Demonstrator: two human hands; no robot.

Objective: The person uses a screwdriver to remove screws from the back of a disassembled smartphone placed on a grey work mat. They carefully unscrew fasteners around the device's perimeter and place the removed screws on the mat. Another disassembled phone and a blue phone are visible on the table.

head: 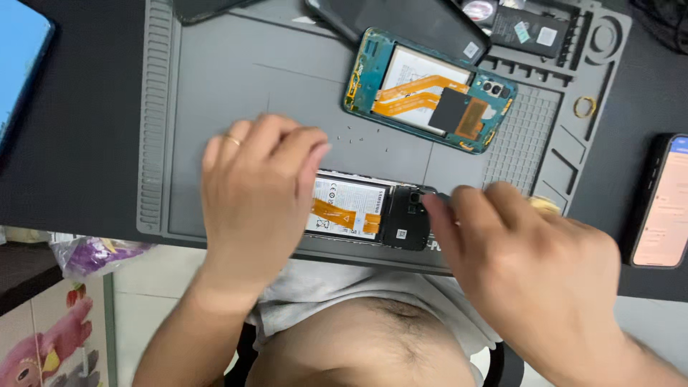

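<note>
An opened phone [365, 211] lies on the grey work mat [229, 86] near its front edge, its white battery and orange flex cable showing. My left hand [254, 193] rests over the phone's left end and holds it down; a ring is on one finger. My right hand [523, 254] is at the phone's right end, fingertips pinching at the black cover plate [408, 215] by the camera. A yellowish tool handle [545, 206] peeks out behind my right hand's fingers.
A second opened phone [430, 89] with a teal frame lies further back on the mat, several tiny screws [358, 137] in front of it. A dark back cover [408, 25], a loose battery [530, 29], a gold ring [585, 107] and a lit phone [663, 204] lie around.
</note>
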